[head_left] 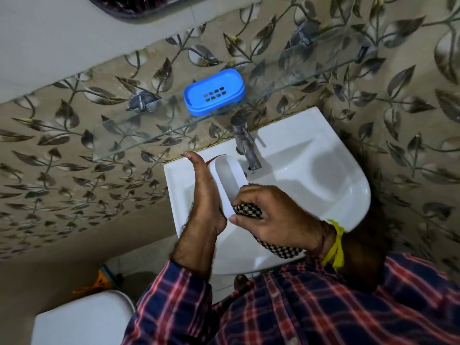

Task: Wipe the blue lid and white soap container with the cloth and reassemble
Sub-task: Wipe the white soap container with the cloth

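The blue lid, with several drain slots, lies by itself on the glass shelf above the sink. Over the sink's left side, my left hand grips the white soap container, tilted with its hollow facing me. My right hand holds a black-and-white checked cloth pressed against the container's near end. The rest of the cloth trails under my right wrist.
A white sink with a metal tap sits below the shelf against a leaf-patterned tiled wall. A white toilet tank stands at the lower left, with an orange object behind it.
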The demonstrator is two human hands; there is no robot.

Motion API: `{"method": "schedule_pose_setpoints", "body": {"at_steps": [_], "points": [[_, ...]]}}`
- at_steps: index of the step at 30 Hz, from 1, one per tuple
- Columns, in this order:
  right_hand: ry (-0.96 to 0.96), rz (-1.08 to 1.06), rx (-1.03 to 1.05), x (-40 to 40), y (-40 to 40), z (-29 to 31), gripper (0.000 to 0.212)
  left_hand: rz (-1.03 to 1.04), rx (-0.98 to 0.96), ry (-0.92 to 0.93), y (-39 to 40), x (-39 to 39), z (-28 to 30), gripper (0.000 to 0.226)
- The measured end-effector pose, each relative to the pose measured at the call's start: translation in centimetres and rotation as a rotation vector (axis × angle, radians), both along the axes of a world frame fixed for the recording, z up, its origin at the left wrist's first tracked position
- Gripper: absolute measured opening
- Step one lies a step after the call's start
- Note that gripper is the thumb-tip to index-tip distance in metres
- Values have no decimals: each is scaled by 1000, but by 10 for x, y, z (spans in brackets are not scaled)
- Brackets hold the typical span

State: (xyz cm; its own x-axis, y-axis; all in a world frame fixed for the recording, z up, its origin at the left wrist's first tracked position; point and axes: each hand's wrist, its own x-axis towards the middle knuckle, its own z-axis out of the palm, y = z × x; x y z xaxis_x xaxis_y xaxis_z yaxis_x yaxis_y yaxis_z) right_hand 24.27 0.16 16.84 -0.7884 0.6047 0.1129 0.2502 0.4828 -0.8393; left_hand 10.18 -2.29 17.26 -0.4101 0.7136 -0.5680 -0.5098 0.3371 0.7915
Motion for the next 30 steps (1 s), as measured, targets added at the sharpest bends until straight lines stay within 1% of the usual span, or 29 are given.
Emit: {"method": "schedule_pose_setpoints", "body": {"at_steps": [1, 3, 4, 6, 7, 8, 10, 12, 14, 16, 17, 18, 19, 20, 22, 24, 27, 30], "points": [[38, -30, -122, 0, 4, 1, 16, -21, 25, 107, -3, -3, 0, 89], [151, -136, -464, 5, 17, 6, 12, -119, 182, 440, -17, -12, -4, 72], [210, -187, -649, 9, 24, 8, 11, -219, 296, 642, -25, -15, -9, 73], [291, -212, -946, 15, 35, 13, 8, -510, 470, 1030, -37, -17, -25, 95], [302, -191, -1034, 17, 38, 15, 5, -609, 515, 1178, -39, -16, -31, 105], [294, -163, -1085, 19, 39, 17, 6, -659, 534, 1267, -38, -14, -34, 112], [279, -125, -1113, 18, 39, 19, 23, -639, 537, 1353, -26, -10, -35, 111], [294, -143, -1143, 16, 39, 21, 35, -592, 562, 1386, -16, -10, -33, 103], [303, -202, -1175, 14, 40, 22, 37, -539, 588, 1362, -14, -8, -38, 90], [308, -197, -1205, 10, 38, 24, 47, -465, 627, 1327, -18, -3, -47, 84], [319, -174, -1219, 8, 37, 25, 43, -420, 649, 1315, -20, -1, -51, 84], [322, -158, -1227, 6, 36, 26, 34, -370, 676, 1318, -22, 1, -54, 84], [330, -149, -1240, 3, 34, 28, 32, -319, 695, 1336, -23, 2, -56, 83], [347, -153, -1257, 2, 33, 29, 40, -279, 698, 1354, -22, 2, -56, 80], [390, -171, -1267, 1, 30, 30, 64, -248, 667, 1342, -20, 1, -54, 73], [428, -140, -1231, 3, 27, 28, 64, -217, 628, 1248, -19, 0, -51, 72], [412, -44, -1189, 10, 24, 22, 47, -160, 630, 1006, -21, 5, -45, 76], [397, -12, -1155, 9, 33, 24, 36, -194, 617, 753, -19, 18, -36, 62]]}}
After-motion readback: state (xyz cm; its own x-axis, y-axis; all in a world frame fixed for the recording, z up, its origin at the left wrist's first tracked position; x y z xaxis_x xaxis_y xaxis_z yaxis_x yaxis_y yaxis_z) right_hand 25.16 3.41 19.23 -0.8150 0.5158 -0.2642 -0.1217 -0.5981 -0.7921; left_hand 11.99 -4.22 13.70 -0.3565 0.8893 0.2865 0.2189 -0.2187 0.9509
